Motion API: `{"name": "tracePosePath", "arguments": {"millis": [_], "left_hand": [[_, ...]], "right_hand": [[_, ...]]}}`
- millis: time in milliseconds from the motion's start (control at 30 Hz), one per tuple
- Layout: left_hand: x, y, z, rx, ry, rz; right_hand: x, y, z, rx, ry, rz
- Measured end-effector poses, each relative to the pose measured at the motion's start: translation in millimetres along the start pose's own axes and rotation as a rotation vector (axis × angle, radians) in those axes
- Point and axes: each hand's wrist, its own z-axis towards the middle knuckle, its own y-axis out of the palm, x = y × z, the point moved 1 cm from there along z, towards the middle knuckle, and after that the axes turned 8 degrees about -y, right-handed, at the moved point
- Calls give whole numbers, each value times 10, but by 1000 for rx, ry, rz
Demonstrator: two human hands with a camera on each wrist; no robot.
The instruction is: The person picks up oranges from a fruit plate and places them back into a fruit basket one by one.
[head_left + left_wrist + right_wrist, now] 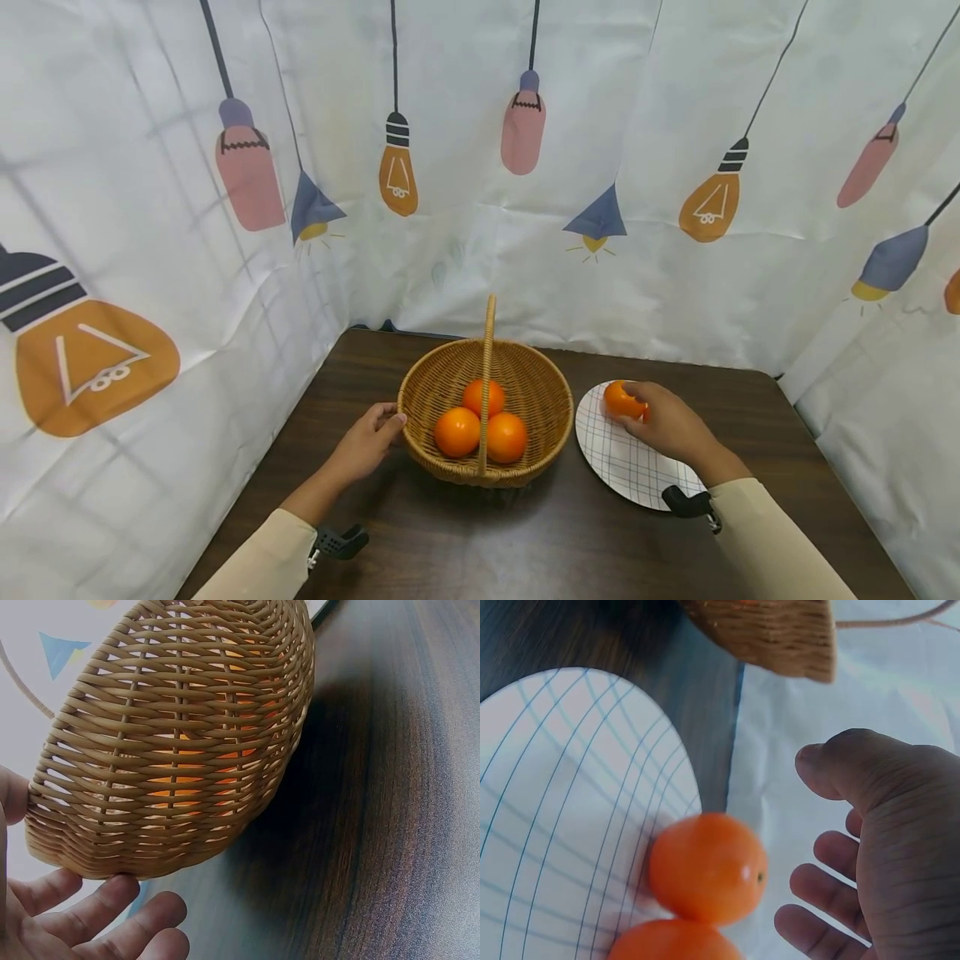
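Observation:
A wicker basket (420, 392) with a tall handle stands on the table, three oranges (457, 432) inside it. At its left side, my left hand (369, 442) holds the rim between thumb and fingers. In the left wrist view, the thumb and fingertips (120, 889) meet the edge of the weave. On the right, two oranges (707, 868) lie side by side near the far edge of a white plate (622, 467) with a grid pattern. Over them hovers my right hand (675, 423), thumb and fingers spread. The right wrist view shows a gap between that hand and the oranges.
The dark wooden table (510, 550) runs up to a white curtain (465, 250) with printed lamps, which hangs behind it and along both sides. The plate sits just right of the basket. The basket handle (488, 350) rises well above the rim.

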Motion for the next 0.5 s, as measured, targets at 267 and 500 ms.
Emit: {"name": "tracePosePath", "arguments": {"millis": [267, 500], "left_hand": [[-4, 5, 3, 2, 1, 4], [2, 11, 4, 2, 1, 0]], "right_hand": [[185, -10, -87, 14, 42, 27], [270, -66, -157, -1, 103, 35]]}}
